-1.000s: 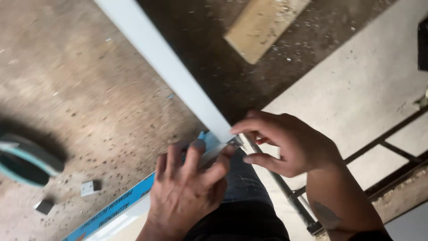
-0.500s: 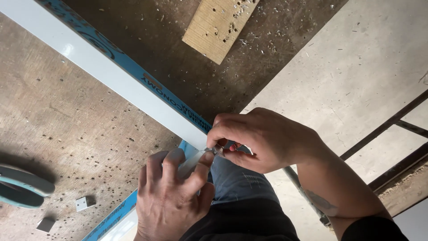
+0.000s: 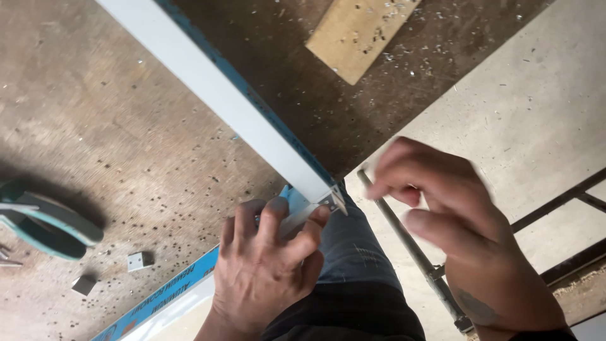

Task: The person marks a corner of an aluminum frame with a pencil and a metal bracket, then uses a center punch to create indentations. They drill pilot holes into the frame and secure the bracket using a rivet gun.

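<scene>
My left hand (image 3: 268, 268) is clamped over the corner where two white frame strips meet, fingers curled on top and thumb pressing the joint, so the mitred ends stay tight together at the edge of the workbench (image 3: 113, 126). The corner joint (image 3: 328, 202) sits just past my fingertips, with a small metal corner piece showing at its tip, right over my knee. My right hand (image 3: 454, 215) hovers just beside that joint, apart from it, fingers loosely bent and pinched toward each other; it is blurred, and I cannot tell whether anything small is held between them. The long white strip (image 3: 214, 88) runs up and away to the left with blue protective film along its edge; the second strip (image 3: 164, 303) runs down-left under my palm and is cut off by the frame. A thin metal rod (image 3: 410, 246) passes behind my right hand, its lower end partly hidden. Farther out on the bench lie teal-handled pliers (image 3: 44, 221), partly cut off, two small grey blocks (image 3: 139, 260), a wooden offcut (image 3: 360, 35) and scattered shavings.
</scene>
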